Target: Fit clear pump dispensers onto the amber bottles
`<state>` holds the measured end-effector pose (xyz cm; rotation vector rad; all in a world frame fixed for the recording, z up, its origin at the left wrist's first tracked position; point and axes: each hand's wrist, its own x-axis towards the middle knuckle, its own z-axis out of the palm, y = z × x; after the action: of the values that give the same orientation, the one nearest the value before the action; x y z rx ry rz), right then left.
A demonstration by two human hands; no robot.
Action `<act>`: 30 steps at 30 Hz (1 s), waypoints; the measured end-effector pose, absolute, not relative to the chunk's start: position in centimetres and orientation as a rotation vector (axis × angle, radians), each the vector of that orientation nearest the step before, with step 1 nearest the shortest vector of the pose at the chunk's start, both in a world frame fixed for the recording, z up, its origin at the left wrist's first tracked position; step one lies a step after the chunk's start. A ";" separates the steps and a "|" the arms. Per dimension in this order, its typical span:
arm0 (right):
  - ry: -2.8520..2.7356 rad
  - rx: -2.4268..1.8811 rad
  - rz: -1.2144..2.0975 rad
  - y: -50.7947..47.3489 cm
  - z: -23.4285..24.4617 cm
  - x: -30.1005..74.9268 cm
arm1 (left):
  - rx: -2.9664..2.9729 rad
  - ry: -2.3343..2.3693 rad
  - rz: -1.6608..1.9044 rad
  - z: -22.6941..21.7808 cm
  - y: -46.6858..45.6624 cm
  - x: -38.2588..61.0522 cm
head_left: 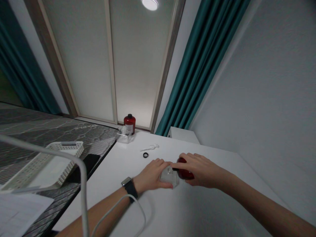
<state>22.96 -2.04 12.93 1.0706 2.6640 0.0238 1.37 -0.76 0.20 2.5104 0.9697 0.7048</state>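
My left hand [151, 174], with a black-strapped watch [129, 189] on its wrist, grips a clear acrylic holder [169, 177] on the white desk [128, 171]. My right hand [199, 169] wraps around a red bottle [185, 172] lying on its side, with its dark neck against the holder. A second red bottle with a black cap [129, 124] stands at the far end behind a small clear acrylic box [123, 135]. A white pump top [150, 147] and a black ring [145, 155] lie on the desk beyond my hands.
A white perforated basket [61, 161], a black phone [87, 163] and papers [17, 214] sit on a grey marble-patterned surface left of the desk. A white cable [84, 187] crosses the view near my left arm. A white box [182, 135] stands at the far right corner.
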 end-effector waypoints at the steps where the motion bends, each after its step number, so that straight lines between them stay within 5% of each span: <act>1: 2.666 1.069 0.022 -2.0 13.0 22.9 | 2.510 0.971 0.703 0.2 -0.8 1.4; 30: 2.694 1.025 0.079 -1.9 12.8 23.0 | 2.534 0.977 0.718 0.0 -0.7 1.4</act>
<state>22.99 -1.88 12.81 1.0254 2.6941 0.0793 1.44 -0.68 -0.05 2.5335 0.9767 0.7176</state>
